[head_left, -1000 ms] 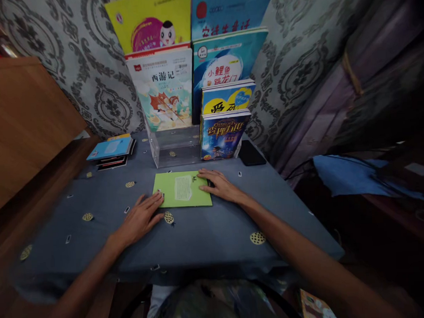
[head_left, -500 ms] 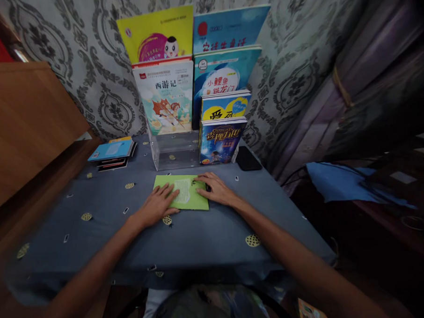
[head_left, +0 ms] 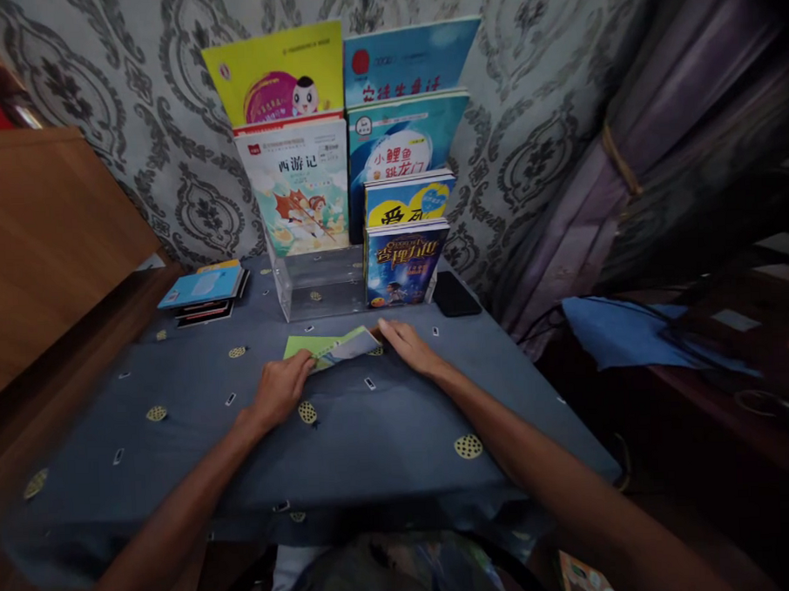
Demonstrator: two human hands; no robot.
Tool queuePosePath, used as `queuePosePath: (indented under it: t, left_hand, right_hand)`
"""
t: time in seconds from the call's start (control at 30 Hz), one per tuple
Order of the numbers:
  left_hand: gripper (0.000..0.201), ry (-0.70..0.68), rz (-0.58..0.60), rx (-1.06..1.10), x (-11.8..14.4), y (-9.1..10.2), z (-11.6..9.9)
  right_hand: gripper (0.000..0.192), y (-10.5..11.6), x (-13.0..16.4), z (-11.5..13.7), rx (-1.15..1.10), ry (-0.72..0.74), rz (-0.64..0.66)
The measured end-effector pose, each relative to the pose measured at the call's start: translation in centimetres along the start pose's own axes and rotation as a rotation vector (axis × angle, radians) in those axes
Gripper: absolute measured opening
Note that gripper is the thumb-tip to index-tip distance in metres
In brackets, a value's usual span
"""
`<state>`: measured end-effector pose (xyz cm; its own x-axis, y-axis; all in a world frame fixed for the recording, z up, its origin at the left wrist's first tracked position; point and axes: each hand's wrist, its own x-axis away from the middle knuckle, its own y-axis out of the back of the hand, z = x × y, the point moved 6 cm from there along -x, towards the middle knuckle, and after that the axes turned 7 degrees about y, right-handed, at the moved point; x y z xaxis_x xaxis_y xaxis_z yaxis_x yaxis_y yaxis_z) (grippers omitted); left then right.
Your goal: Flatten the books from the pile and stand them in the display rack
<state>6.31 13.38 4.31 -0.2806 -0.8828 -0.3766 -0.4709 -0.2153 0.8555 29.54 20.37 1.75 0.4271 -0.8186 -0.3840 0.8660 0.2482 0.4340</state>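
On the grey tablecloth [head_left: 374,436], before the tiered book rack [head_left: 338,202]: thin green booklet [head_left: 331,346], near edge lifted.
Left hand [head_left: 279,389] pinches that near edge, fingers closed on it; right hand [head_left: 411,349] lies open, flat, beside its right end. Likely light, floppy, bends easily (slick cover?); best gripped along the raised edge.

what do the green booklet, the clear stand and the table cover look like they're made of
Green booklet: thin paper or light card, matte; its near edge bends up where the left hand lifts it. Clear stand: probably acrylic, glossy; the cloth's dots show through it. Table cover: looks like woven fabric, matte grey-blue with printed yellow dots, draping over the edge.
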Motion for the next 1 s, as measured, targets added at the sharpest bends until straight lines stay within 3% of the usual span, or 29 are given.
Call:
queuePosePath:
  t: [0.17, 0.27, 0.4, 0.5, 0.67, 0.83, 0.93, 1.0]
  left_hand:
    - [0.045, 0.291, -0.023, 0.477, -1.1, 1.8, 1.4]
    - [0.05, 0.424, -0.01, 0.714, -1.4, 1.8, 2.6]
    - [0.054, 0.634, -0.047, 1.158, -1.3, 0.6, 3.4]
    - [0.054, 0.73, -0.08, 1.279, -1.0, -0.7, 3.5]
    - [0.049, 0.736, 0.041, 0.894, 0.0, -2.5, 4.3]
    - [0.026, 0.653, 0.099, 0.615, 0.5, -1.1, 4.9]
    - [0.014, 0.493, 0.083, 0.288, 0.1, 0.1, 4.3]
    - [0.022, 0.324, 0.09, 0.039, -0.3, -0.2, 3.6]
  right_hand:
    - [0.082, -0.5, -0.1, -1.8, -0.419, -0.133, -0.095]
    - [0.071, -1.3, -0.1, -1.7, -0.646, -0.142, -0.108]
    - [0.06, -2.9, 0.4, -0.3, -0.805, -0.146, -0.017]
    - [0.051, -4.2, 1.0, 0.8, -0.839, -0.172, 0.084]
    - [0.047, -4.7, 1.3, 0.0, -0.637, -0.232, 0.135]
    - [0.034, -3.2, 0.9, -2.7, -0.336, -0.281, -0.013]
    - [0.025, -2.6, 0.9, -3.1, -0.229, -0.273, -0.073]
    - [0.023, -2.2, 1.2, -2.8, -0.157, -0.255, -0.1]
